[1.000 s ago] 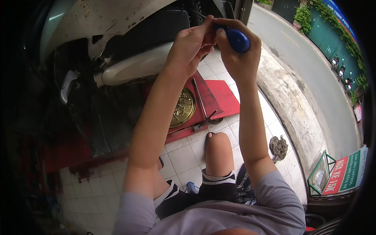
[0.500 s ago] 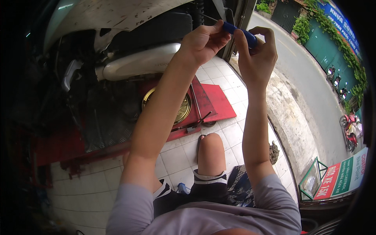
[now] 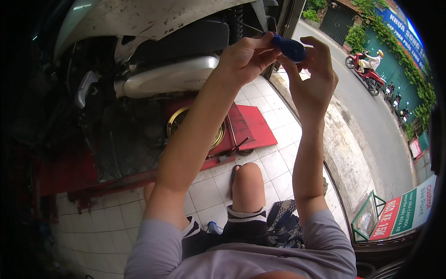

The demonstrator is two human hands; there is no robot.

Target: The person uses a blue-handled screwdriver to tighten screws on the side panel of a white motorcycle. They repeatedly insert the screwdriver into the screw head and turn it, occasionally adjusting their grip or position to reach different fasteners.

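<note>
My left hand (image 3: pixel 246 60) pinches the neck of a blue-handled tool, apparently a screwdriver (image 3: pixel 290 49), beside the scooter's rear shock absorber (image 3: pixel 234 25). My right hand (image 3: pixel 311 72) is curled loosely around the handle's rounded end, its index finger lifted and bent. The tool's tip is hidden. Left of my hands are the scuffed pale body panel (image 3: pixel 125 18), a black housing (image 3: pixel 186 42) and the silver exhaust (image 3: pixel 167 74). Below lies a brass-coloured tray (image 3: pixel 217 139) on the red lift platform (image 3: pixel 258 125), partly behind my left forearm.
A door post (image 3: pixel 292 21) borders the tiled floor (image 3: pixel 274 165) at the right. Dark cloth (image 3: pixel 283 223) lies by my knee, and a framed sign (image 3: pixel 395 214) stands at the lower right. Outside, a rider on a red scooter (image 3: pixel 364 69) is on the road near parked motorbikes (image 3: pixel 395 100).
Both hands have shifted right and slightly down with the blue tool. My right hand's grip has loosened and the handle has turned. A rider has appeared on the road.
</note>
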